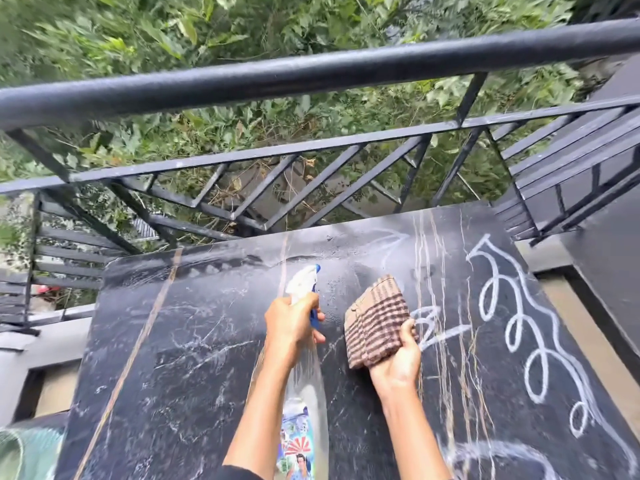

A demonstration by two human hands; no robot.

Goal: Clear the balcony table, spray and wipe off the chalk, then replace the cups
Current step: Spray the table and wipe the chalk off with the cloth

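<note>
A black marble table [180, 358] fills the lower view. My left hand [291, 323] grips a clear spray bottle [304, 403] by its white and blue trigger head, nozzle aimed at the far middle of the top, where the surface looks wet. My right hand [398, 358] holds a folded brown striped cloth [377, 320] just above the table. White chalk loops [530, 327] run down the right side, with more chalk lines [440, 330] beside the cloth and at the bottom right. No cups are in view.
A black metal railing [311, 74] stands directly behind the table's far edge, with green foliage below and beyond it. A greenish object [24, 452] shows at the bottom left corner. A dark wall [609, 244] rises to the right.
</note>
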